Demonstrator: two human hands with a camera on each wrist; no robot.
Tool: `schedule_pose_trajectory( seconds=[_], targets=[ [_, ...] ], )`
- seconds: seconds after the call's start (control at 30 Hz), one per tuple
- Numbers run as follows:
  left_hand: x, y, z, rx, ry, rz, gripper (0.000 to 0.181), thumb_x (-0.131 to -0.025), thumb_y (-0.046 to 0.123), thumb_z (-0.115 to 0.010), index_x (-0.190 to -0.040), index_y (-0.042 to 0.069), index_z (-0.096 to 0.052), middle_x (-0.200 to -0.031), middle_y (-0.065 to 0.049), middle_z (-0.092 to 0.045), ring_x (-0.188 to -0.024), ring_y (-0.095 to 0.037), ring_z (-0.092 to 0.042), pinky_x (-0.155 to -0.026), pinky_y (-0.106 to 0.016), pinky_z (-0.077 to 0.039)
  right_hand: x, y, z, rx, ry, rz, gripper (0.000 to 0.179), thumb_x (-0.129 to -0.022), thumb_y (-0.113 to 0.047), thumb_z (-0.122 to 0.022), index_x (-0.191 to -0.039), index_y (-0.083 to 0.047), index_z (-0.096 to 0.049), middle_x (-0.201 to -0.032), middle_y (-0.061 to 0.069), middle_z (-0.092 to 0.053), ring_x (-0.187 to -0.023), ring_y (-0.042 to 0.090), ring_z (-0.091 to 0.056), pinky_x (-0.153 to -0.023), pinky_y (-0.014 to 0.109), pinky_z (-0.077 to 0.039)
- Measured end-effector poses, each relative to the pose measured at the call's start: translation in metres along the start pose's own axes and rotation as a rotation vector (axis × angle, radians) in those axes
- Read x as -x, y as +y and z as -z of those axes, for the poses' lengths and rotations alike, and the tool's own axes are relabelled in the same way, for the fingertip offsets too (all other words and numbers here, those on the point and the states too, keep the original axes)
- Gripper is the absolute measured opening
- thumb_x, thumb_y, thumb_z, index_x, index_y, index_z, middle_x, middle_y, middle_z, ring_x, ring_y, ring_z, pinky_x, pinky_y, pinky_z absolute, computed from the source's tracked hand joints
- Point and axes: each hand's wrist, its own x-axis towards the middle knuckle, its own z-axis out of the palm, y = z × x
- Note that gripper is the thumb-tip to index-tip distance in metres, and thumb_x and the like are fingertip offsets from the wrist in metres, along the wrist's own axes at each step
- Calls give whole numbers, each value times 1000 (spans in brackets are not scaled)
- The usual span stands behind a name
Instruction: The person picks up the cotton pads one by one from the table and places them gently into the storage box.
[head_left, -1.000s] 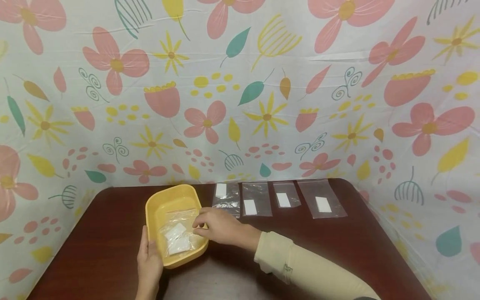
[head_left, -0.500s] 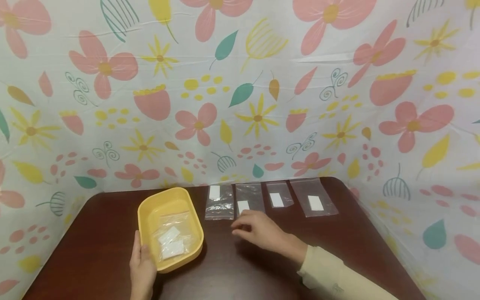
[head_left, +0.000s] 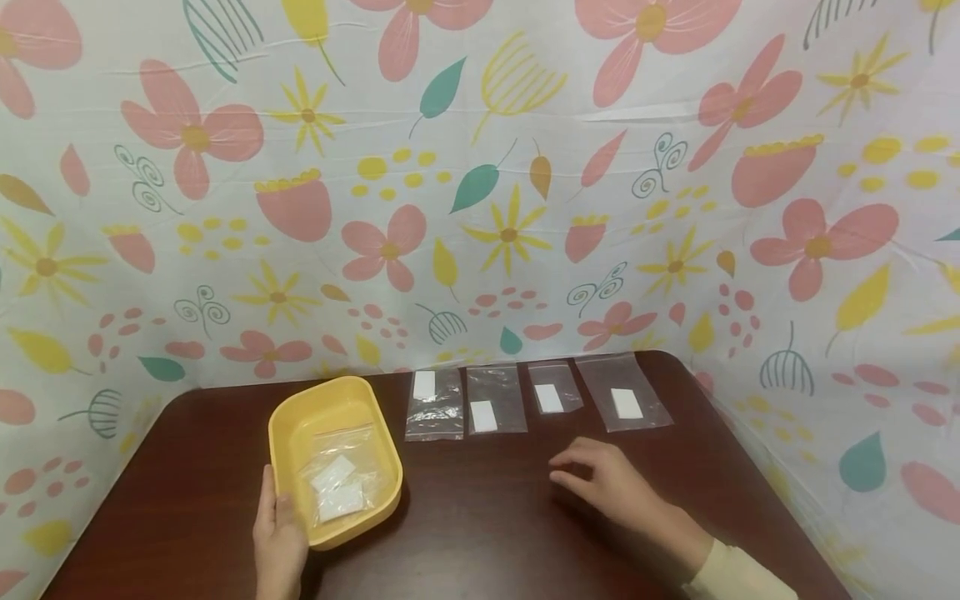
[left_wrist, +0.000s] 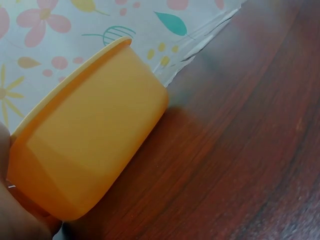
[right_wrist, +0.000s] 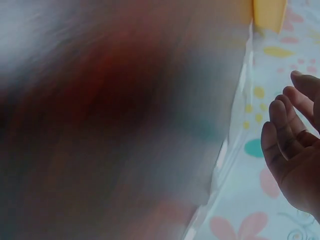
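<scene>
A yellow plastic tray (head_left: 285, 433) stands tilted at the left of the table. My left hand (head_left: 279, 533) grips its near left side, thumb along the wall; the left wrist view shows the tray's outer wall (left_wrist: 100, 120) with part of the hand at the edge. Inside the tray lie clear zip bags (head_left: 347, 446) with white rectangular pieces; how many bags overlap is unclear. Over the table at the right, my right hand (head_left: 611, 483) has loosely bent fingers and holds nothing. The right wrist view shows that hand's fingers (right_wrist: 275, 142) bent with nothing between them.
Along the back edge of the dark wooden table (head_left: 465, 525) several clear zip bags lie in a row, each with a white rectangle, from the leftmost bag (head_left: 442, 421) to the rightmost bag (head_left: 645, 371). A flowered cloth (head_left: 480, 250) hangs behind the table.
My right hand has left the tray's right rim and moved right across the table, away from the tray. My left hand keeps its grip on the tray. The head view has shifted slightly.
</scene>
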Motion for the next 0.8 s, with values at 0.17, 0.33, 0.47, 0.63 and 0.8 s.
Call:
schedule_pose_trajectory(
  seconds=[0.17, 0.33, 0.47, 0.63, 0.8],
  targets=[
    [0, -1, 0, -9, 8, -7, 55, -111, 27, -26, -163, 28, -9, -166, -9, -12, -146, -36, -20, -118, -22, -16, 9, 7, 10, 42, 25, -23, 21, -80, -9, -86, -96, -20, -78, -87, -17, -65, -80, 3, -62, -72, 21, -54],
    [0, -2, 0, -16, 2, -5, 55, -111, 28, -25, -163, 27, -8, -166, -8, -12, -145, -37, -22, -111, -11, -21, 11, 10, 14, 54, 33, -37, 19, -80, -8, -86, -95, -17, -78, -88, -17, -66, -81, 3, -63, -73, 21, -54],
    [0, -1, 0, -6, 0, -10, 55, -111, 28, -26, -163, 28, -8, -166, -8, -12, -145, -38, -23, -101, -1, -24, 8, 13, 17, 62, 34, -22, 20, -80, -9, -86, -95, -19, -78, -87, -17, -66, -81, 4, -64, -72, 22, -55],
    [-1, -2, -1, -2, 3, -17, 55, -111, 27, -26, -163, 30, -9, -166, -9, -13, -145, -37, -23, -101, -1, -24, 2, 23, 23, 101, 21, -68, 18, -82, -11, -85, -95, -20, -78, -87, -19, -65, -81, 4, -63, -72, 27, -56],
    [0, -2, 1, -12, -2, -9, 55, -111, 28, -25, -163, 29, -8, -166, -9, -10, -146, -37, -19, -119, -26, -16, -4, 38, 30, 141, 23, -132, 15, -83, -13, -84, -96, -18, -79, -88, -19, -67, -82, 6, -63, -74, 32, -57]
  ],
)
